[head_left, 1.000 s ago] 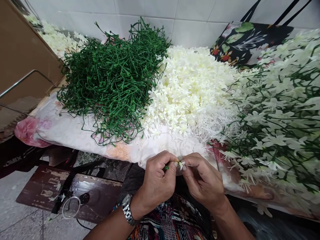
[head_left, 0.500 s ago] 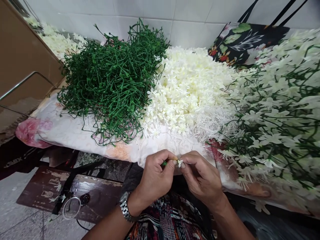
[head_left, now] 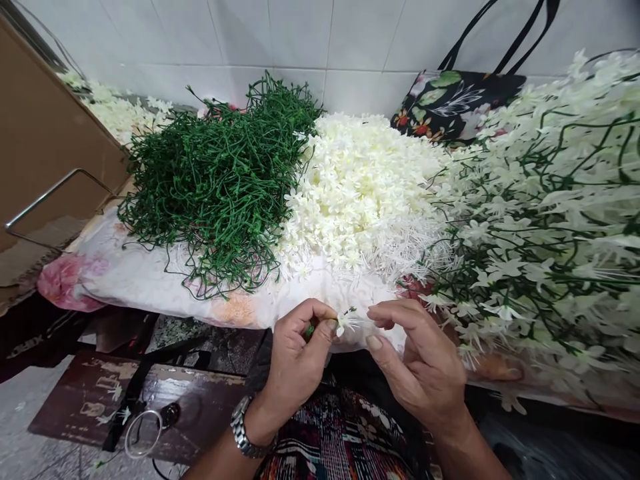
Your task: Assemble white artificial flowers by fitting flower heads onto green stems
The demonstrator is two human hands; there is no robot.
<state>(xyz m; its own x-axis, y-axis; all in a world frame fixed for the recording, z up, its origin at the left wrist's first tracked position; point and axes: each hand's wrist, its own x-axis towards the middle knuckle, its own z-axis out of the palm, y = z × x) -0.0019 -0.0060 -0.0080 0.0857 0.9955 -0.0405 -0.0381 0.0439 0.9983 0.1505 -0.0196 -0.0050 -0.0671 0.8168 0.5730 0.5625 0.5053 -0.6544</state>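
Note:
My left hand (head_left: 295, 353) pinches a short green plastic stem (head_left: 311, 329) with a small white artificial flower (head_left: 343, 325) on its tip. My right hand (head_left: 420, 363) hovers just right of the flower, fingers loosely spread and curled, holding nothing. Both hands hang over my lap, in front of the cloth-covered table edge (head_left: 240, 310). Behind them lie a heap of green stems (head_left: 220, 180), a heap of loose white flowers (head_left: 365, 190) and a pile of assembled flower sprigs (head_left: 545, 220) to the right.
A floral bag (head_left: 450, 103) leans on the tiled wall at the back. A cardboard box with a metal bar (head_left: 45, 140) stands on the left. Below the table lies a dark wooden board (head_left: 150, 400) with a ring and black strap.
My right hand has let go of the flower and drawn slightly right, its fingers opening. The flower now sits on the stem in my left hand. The view tilted down a little.

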